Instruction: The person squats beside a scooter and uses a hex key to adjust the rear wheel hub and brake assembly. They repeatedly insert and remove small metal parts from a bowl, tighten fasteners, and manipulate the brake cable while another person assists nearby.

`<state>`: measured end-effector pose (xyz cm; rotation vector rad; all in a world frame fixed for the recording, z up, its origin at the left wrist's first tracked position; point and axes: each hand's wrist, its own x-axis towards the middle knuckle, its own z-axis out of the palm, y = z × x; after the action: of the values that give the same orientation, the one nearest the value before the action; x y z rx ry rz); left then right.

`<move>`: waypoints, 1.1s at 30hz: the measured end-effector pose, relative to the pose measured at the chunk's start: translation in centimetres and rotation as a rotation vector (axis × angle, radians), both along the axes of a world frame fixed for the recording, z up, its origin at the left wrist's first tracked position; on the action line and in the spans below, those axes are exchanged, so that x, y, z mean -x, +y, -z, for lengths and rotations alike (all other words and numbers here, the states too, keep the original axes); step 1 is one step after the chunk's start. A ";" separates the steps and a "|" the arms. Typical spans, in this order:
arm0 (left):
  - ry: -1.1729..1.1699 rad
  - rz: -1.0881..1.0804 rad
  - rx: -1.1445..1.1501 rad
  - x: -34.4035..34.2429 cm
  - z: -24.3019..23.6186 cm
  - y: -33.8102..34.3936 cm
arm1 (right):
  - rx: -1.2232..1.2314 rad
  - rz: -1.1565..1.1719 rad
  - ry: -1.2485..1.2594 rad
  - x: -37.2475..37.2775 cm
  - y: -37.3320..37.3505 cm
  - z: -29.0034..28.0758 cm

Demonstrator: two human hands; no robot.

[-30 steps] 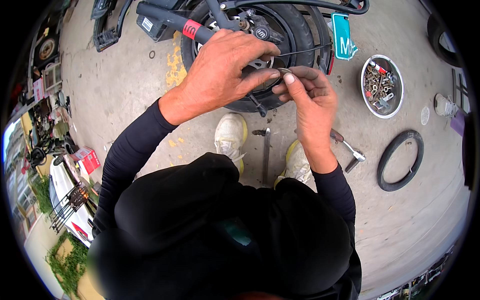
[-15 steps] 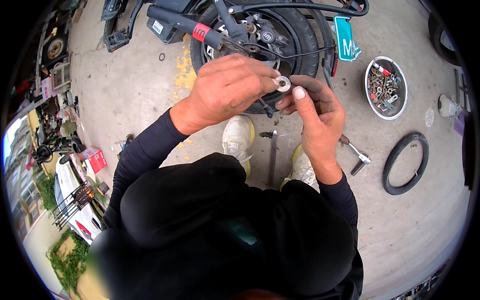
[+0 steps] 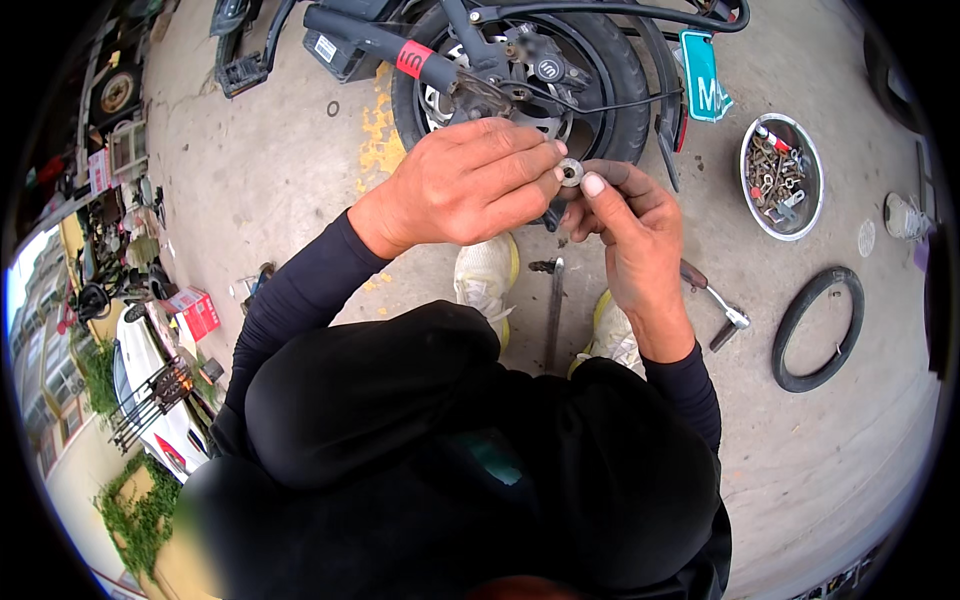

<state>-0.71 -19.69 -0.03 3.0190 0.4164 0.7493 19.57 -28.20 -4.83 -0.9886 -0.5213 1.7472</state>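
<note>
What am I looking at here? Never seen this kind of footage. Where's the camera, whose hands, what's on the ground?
One view only: a fisheye camera worn on a person's head, looking down, so straight edges bend near the rim. No robot; the two bare hands are the wearer's own. The left hand and right hand meet over a small metal washer, pinched between their fingertips. Just beyond is a scooter's rear wheel. On the concrete floor lie a round bowl of bolts and fittings, a black rubber ring, a wrench and a long metal bar between the shoes.
</note>
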 end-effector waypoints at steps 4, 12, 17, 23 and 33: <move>0.037 -0.002 0.015 0.7 0.5 -0.5 | 0.031 -0.032 0.016 0.3 -0.1 0.4; 0.066 -0.050 0.056 1.7 1.2 -0.7 | -0.127 0.012 -0.263 2.2 -0.5 1.1; 0.050 -0.061 0.060 1.8 1.6 -0.8 | -0.350 0.008 -0.603 2.2 -0.3 1.9; 0.083 -0.137 0.093 1.9 1.8 -1.0 | -0.573 -0.002 -0.895 1.6 1.0 1.8; 0.240 -0.106 0.366 -0.2 -0.7 11.3 | -0.886 0.078 -1.550 3.4 5.7 5.1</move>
<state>-0.55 -8.34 0.68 2.7586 0.6425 0.2711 16.20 -22.50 -9.94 -1.4420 -1.9268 0.1969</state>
